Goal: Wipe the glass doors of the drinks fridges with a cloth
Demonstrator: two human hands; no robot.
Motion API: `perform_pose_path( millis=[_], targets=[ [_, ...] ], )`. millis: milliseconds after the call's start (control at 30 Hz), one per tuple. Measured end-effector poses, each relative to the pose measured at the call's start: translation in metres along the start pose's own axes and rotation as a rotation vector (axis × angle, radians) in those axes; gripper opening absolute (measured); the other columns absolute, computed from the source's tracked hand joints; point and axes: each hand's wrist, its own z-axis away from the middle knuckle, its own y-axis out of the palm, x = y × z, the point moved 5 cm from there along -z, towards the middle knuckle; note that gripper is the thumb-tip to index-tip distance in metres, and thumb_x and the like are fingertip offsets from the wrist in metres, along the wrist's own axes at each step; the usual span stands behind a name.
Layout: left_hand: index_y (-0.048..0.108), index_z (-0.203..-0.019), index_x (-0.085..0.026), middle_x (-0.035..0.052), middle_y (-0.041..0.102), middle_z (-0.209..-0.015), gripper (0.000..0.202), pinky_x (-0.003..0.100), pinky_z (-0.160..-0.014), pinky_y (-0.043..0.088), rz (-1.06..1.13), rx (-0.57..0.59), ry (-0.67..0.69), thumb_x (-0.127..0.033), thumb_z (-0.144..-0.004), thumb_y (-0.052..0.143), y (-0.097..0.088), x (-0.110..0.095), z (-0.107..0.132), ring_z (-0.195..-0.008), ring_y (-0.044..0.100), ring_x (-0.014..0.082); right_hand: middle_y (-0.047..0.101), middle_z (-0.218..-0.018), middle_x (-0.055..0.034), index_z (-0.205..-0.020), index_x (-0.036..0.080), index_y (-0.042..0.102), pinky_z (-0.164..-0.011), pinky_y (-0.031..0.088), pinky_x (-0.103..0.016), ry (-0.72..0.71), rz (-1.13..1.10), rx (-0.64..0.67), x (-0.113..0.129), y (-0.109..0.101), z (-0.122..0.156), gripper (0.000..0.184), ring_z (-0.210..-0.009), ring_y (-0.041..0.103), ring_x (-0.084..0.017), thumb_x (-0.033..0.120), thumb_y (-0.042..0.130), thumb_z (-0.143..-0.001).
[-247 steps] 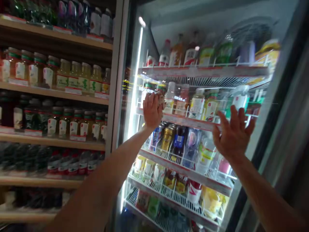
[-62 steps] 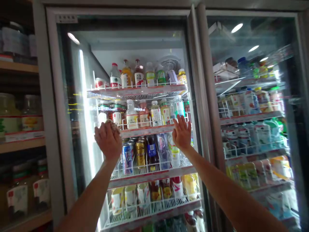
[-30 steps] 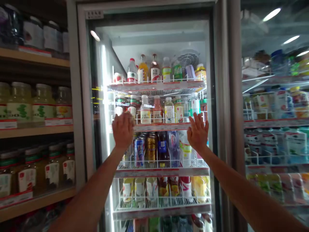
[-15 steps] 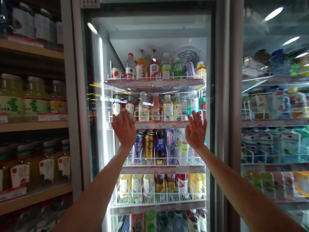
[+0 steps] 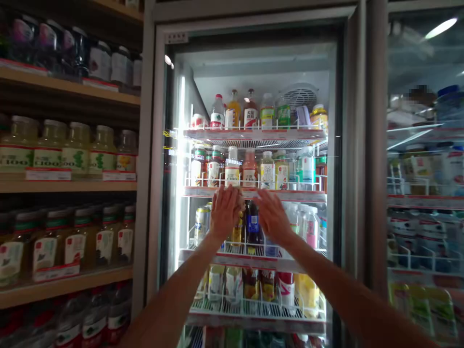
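Observation:
My left hand [image 5: 225,212] is flat against the glass door [image 5: 250,63] of a lit drinks fridge. A crumpled beige cloth [image 5: 239,197] pokes out past its fingers; most of it is hidden under the hand. Just to the right, my right hand [image 5: 273,216] is raised at the same glass with fingers stretched out, somewhat blurred, holding nothing. Whether its palm touches the glass I cannot tell. Behind the door, bottles and cans stand on wire shelves, among them a dark bottle with a blue label [image 5: 253,224] between the two hands.
Wooden shelves [image 5: 72,186] with juice bottles [image 5: 74,145] and price tags stand at the left. A metal door frame [image 5: 375,145] separates this fridge from another glass-fronted one [image 5: 424,193] at the right. Lights reflect in the glass.
My hands have come closer together: the left with the cloth has moved right across the glass, the right one left. The view has turned left, showing more of the wooden shelves.

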Motion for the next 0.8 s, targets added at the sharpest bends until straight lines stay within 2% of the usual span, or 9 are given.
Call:
perform_pose_path(
  millis=[100,200,300,400,500,567,633,700,800],
  targets=[
    [0.003,-0.147,-0.019,0.0137,0.021,-0.152,0.070,0.043,-0.111,0.029,0.109,0.032,0.029,-0.036,-0.090,0.040,-0.001,-0.004,0.000,-0.141,0.016,0.0209,0.047,-0.138,-0.0093,-0.136,0.017,0.041,-0.110,0.030,-0.035,-0.046,-0.159,0.059,0.047,0.022,-0.022,0.048,-0.134,0.034,-0.015,0.019,0.033,-0.089],
    [0.004,-0.147,-0.015,0.0182,0.019,-0.152,0.080,0.051,-0.112,0.022,0.022,0.058,-0.023,-0.049,-0.087,0.045,-0.015,0.029,0.017,-0.141,0.014,0.0272,0.048,-0.137,-0.0084,-0.134,0.023,0.043,-0.111,0.024,-0.045,0.076,-0.128,0.033,0.072,0.037,-0.048,0.044,-0.131,0.038,-0.020,0.027,0.037,-0.091],
    [0.014,-0.146,-0.014,0.0195,0.025,-0.149,0.073,0.053,-0.111,0.017,-0.108,0.087,-0.041,-0.052,-0.089,0.040,-0.026,0.067,0.038,-0.141,0.015,0.0294,0.042,-0.141,-0.0087,-0.130,0.028,0.047,-0.110,0.018,-0.054,0.110,-0.037,0.043,0.082,0.049,-0.069,0.042,-0.133,0.033,-0.026,0.033,0.046,-0.088],
    [0.020,-0.145,-0.016,0.0171,0.030,-0.148,0.067,0.050,-0.112,0.019,-0.159,0.110,0.014,-0.052,-0.090,0.035,-0.028,0.081,0.049,-0.140,0.019,0.0273,0.038,-0.145,-0.0045,-0.125,0.027,0.051,-0.112,0.014,-0.051,0.004,0.018,0.066,0.065,0.045,-0.064,0.037,-0.137,0.025,-0.024,0.027,0.047,-0.088],
    [0.018,-0.146,-0.016,0.0168,0.030,-0.148,0.069,0.049,-0.112,0.020,-0.179,0.108,0.022,-0.053,-0.091,0.033,-0.027,0.077,0.050,-0.139,0.020,0.0274,0.042,-0.143,-0.0020,-0.121,0.028,0.054,-0.113,0.012,-0.049,-0.020,0.103,-0.005,0.001,0.010,-0.032,0.035,-0.136,0.030,-0.019,0.020,0.043,-0.088],
    [0.014,-0.147,-0.014,0.0181,0.027,-0.148,0.068,0.050,-0.112,0.018,-0.193,0.088,0.003,-0.050,-0.092,0.032,-0.024,0.068,0.048,-0.140,0.017,0.0281,0.042,-0.143,-0.0052,-0.123,0.027,0.052,-0.111,0.017,-0.051,0.174,0.199,-0.181,-0.053,-0.024,-0.008,0.038,-0.133,0.036,-0.020,0.018,0.040,-0.089],
    [0.009,-0.147,-0.013,0.0199,0.025,-0.149,0.067,0.053,-0.111,0.016,-0.210,0.035,-0.023,-0.045,-0.093,0.032,-0.021,0.056,0.042,-0.141,0.014,0.0286,0.032,-0.148,-0.0088,-0.129,0.026,0.048,-0.107,0.020,-0.057,0.428,0.286,-0.341,-0.085,-0.045,0.013,0.043,-0.135,0.032,-0.027,0.018,0.040,-0.087],
    [0.006,-0.147,-0.013,0.0206,0.027,-0.148,0.065,0.053,-0.111,0.015,-0.221,-0.028,-0.049,-0.040,-0.094,0.032,-0.016,0.044,0.034,-0.141,0.013,0.0278,0.017,-0.154,-0.0087,-0.132,0.025,0.045,-0.106,0.022,-0.059,0.461,0.280,-0.334,-0.074,-0.039,0.022,0.046,-0.139,0.022,-0.030,0.017,0.039,-0.086],
    [0.007,-0.147,-0.014,0.0195,0.029,-0.147,0.065,0.052,-0.112,0.014,-0.218,-0.089,-0.077,-0.038,-0.093,0.035,-0.009,0.031,0.020,-0.141,0.017,0.0266,0.018,-0.154,-0.0042,-0.131,0.028,0.045,-0.111,0.022,-0.052,0.154,0.172,-0.098,-0.012,-0.002,0.020,0.048,-0.142,0.016,-0.027,0.015,0.045,-0.084]
  ],
)
